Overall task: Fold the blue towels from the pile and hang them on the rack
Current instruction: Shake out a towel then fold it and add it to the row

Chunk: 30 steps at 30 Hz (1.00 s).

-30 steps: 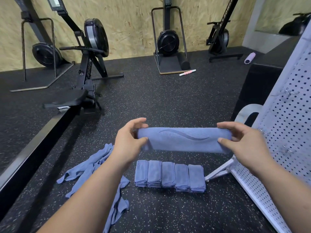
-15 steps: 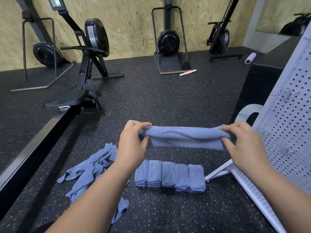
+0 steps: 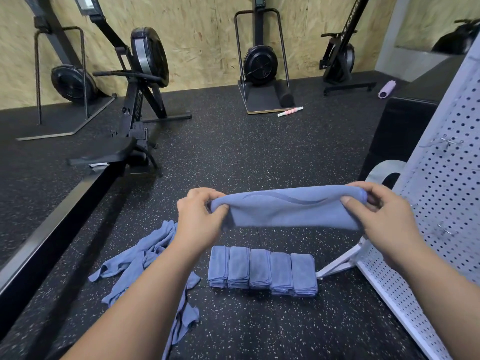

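Speckled black rubber floor (image 3: 233,157) fills the view, backed by a chipboard wall (image 3: 202,35). At left, a black rowing machine (image 3: 140,74) stands with its rail running toward the lower left corner. Nearer, a loose pile of blue towels (image 3: 140,261) lies crumpled on the floor, partly hidden behind the left forearm. The left hand (image 3: 197,222) grips the left end of a folded blue towel (image 3: 291,209), its fingers (image 3: 201,192) curled over the top edge and the thumb pressed against the near face. This towel is held level in the air between the two hands, a darker wave mark showing on its upper surface. Directly below it, five folded towels (image 3: 262,271) stand side by side in a row on the floor, touching one another. The right hand (image 3: 387,219) pinches the towel's right end in the same way, fingers over the top and thumb in front. At far right, a white perforated rack (image 3: 446,193) leans upward, its foot just beside the row; several small metal hooks project from its panel. Behind, a pink-and-white roller stick (image 3: 290,111) and a lilac foam roller (image 3: 387,89) lie on the floor.
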Motion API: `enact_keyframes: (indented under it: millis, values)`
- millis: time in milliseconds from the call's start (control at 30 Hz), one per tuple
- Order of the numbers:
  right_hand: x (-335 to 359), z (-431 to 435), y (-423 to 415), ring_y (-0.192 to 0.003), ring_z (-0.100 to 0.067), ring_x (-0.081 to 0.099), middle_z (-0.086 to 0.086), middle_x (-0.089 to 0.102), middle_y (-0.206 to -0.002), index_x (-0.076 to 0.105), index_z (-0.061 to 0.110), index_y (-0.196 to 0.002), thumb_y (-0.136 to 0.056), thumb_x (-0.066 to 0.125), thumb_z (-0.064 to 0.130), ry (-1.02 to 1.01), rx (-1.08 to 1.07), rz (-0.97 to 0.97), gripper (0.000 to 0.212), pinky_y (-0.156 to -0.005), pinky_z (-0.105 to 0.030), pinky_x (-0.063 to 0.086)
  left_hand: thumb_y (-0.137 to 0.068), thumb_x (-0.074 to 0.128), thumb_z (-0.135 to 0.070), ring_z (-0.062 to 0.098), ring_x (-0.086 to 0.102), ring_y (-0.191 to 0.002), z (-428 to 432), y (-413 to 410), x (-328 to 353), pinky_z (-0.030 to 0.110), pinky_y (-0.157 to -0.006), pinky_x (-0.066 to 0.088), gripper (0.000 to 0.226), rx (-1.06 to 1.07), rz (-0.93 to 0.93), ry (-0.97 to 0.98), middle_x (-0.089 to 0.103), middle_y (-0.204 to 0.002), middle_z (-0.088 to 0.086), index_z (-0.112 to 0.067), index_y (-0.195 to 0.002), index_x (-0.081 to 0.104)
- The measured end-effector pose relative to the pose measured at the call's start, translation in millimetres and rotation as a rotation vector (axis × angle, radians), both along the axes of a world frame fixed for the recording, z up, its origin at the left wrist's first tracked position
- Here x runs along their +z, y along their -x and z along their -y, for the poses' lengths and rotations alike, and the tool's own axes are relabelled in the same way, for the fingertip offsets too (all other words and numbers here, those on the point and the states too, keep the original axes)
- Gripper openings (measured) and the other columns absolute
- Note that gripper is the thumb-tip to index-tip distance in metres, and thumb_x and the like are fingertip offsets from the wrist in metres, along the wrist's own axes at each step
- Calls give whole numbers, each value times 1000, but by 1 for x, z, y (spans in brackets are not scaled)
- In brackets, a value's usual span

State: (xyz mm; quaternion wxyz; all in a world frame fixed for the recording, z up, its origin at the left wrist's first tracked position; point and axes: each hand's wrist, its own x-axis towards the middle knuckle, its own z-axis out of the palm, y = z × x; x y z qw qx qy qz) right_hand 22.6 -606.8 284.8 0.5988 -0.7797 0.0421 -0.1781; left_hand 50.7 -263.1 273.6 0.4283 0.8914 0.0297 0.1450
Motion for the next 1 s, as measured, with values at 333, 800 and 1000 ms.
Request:
enact_keyframes:
  millis: [333, 800, 1000]
  values:
    - [-3, 8, -6, -88, -16, 71, -6, 80, -105, 75, 13, -116, -85, 78, 41, -275, 92, -217, 42, -82, -34, 51, -104, 63, -40, 12, 58, -77, 1, -4, -5, 32, -67, 46, 24, 14, -76, 495, 72, -87, -2, -20, -94, 74]
    - [-1, -6, 0, -84, -14, 71, -4, 81, -96, 68, 15, -111, -102, 67, 34, -190, 87, -152, 20, -78, -36, 51, -101, 54, -63, 21, 58, -80, -1, -1, -6, 39, -77, 50, 66, 77, -264, 571, 65, -87, 5, 1, -99, 65]
    - [-2, -15, 3, -77, -2, 72, 3, 80, -93, 69, 16, -109, -103, 67, 32, -128, 49, -107, 17, -74, -30, 51, -102, 59, -59, 20, 30, -70, 3, 2, 0, 35, -61, 21, 52, 174, -161, 506, 34, -75, 6, -13, -80, 46]
